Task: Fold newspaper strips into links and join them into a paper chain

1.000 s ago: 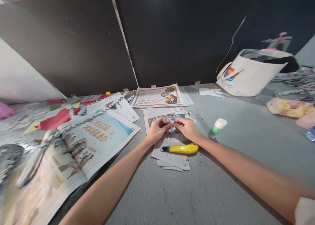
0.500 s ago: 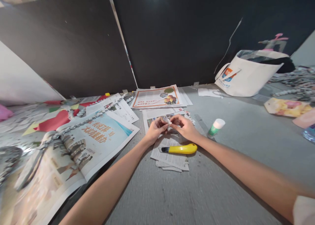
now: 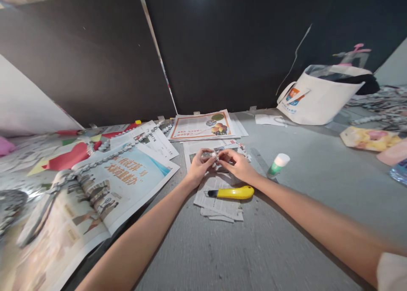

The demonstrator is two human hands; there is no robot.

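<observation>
Grey, faintly streaked worktop (image 3: 286,223). Knife (image 3: 233,192) seen in bright yellow with a black tip. Glue stick (image 3: 277,164) marked by a green body and white cap. Newspaper (image 3: 127,176) printed in sky blue with orange lettering. Flyer (image 3: 202,126) bordered in orange. White bag (image 3: 321,98) bears an orange-and-blue logo. Backdrop (image 3: 222,49) noted as black.

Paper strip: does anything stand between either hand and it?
Nothing visible does. The left hand and right hand both pinch the paper strip directly; the yellow knife lies nearer the person, clear of it.
</observation>
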